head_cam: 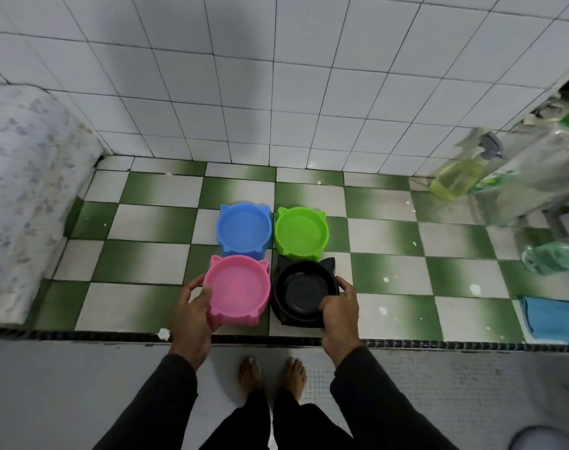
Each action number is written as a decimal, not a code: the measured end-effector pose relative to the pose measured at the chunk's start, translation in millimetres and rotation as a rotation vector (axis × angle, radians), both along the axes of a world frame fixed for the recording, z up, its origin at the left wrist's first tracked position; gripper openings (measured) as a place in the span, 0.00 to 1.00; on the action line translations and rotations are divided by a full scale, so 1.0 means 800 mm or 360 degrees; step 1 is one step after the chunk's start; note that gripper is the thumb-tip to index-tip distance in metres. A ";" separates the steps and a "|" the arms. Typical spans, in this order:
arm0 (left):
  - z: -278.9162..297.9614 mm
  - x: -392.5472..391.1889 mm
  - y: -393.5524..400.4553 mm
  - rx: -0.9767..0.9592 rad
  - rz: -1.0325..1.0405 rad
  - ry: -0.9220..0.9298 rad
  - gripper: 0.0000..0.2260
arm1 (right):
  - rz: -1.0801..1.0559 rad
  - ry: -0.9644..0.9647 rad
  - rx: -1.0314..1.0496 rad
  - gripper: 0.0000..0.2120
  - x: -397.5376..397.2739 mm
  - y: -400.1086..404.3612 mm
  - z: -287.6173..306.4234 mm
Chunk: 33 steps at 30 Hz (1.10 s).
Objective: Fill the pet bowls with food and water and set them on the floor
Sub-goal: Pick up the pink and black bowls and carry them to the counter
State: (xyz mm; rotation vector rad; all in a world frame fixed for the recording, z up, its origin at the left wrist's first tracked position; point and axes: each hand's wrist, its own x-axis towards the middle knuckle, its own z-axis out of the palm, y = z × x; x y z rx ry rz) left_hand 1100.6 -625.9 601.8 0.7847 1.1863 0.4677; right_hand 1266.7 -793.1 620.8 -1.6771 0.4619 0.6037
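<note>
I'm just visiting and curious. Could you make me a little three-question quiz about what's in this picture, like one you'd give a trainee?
1. True or false: the left hand grips the pink bowl.
2. Which bowl does the right hand hold? A) blue bowl B) green bowl C) black bowl
3. Fill in: the four bowls sit on a green and white checkered ____ surface.

Key
1. True; its fingers curl round the near left rim.
2. C.
3. Tiled.
</note>
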 end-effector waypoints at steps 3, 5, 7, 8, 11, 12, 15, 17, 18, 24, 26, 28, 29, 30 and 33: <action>-0.009 -0.001 0.001 0.0017 -0.0033 0.0048 0.13 | -0.0001 0.0017 0.0001 0.32 -0.001 0.002 -0.008; -0.014 -0.001 0.001 0.0022 -0.0039 0.0078 0.13 | -0.0010 0.0006 -0.0022 0.32 -0.002 0.003 -0.011; -0.019 0.000 0.001 0.0010 -0.0038 0.0088 0.13 | -0.0005 -0.0012 -0.0047 0.33 -0.003 0.003 -0.014; -0.020 0.000 0.002 0.0006 -0.0042 0.0087 0.13 | 0.0003 -0.0014 -0.0053 0.33 -0.003 0.003 -0.016; -0.022 0.003 0.002 0.0021 -0.0056 0.0085 0.15 | 0.0056 0.0012 -0.0056 0.34 -0.004 0.002 -0.020; -0.022 0.004 0.002 0.0034 -0.0065 0.0097 0.17 | 0.0076 0.0026 -0.0048 0.34 -0.003 0.001 -0.022; -0.021 0.008 0.001 0.0170 -0.0146 0.0225 0.22 | 0.0123 0.0048 -0.0043 0.32 -0.004 0.000 -0.027; -0.020 0.012 0.000 0.0360 -0.0277 0.0363 0.19 | 0.0145 0.0032 -0.0080 0.29 -0.004 0.001 -0.030; -0.019 0.014 -0.001 0.0442 -0.0333 0.0423 0.17 | 0.0157 0.0013 -0.0116 0.27 -0.004 0.001 -0.032; -0.020 0.024 0.007 0.0818 -0.0468 0.0923 0.14 | 0.0300 -0.0152 -0.0401 0.19 0.000 0.005 -0.037; -0.022 0.024 0.010 0.0847 -0.0475 0.0985 0.14 | 0.0408 -0.0228 -0.0507 0.16 0.003 0.005 -0.039; -0.022 0.024 0.013 0.0887 -0.0485 0.1015 0.14 | 0.0506 -0.0301 -0.0609 0.13 0.006 0.003 -0.043; -0.021 0.025 0.013 0.0901 -0.0488 0.1030 0.13 | 0.0533 -0.0329 -0.0662 0.14 0.007 0.002 -0.044; -0.019 0.025 0.013 0.0901 -0.0489 0.1040 0.13 | 0.0550 -0.0351 -0.0716 0.15 0.008 0.001 -0.045; -0.017 0.026 0.012 0.0855 -0.0501 0.1054 0.12 | 0.0584 -0.0390 -0.0813 0.19 0.013 -0.002 -0.044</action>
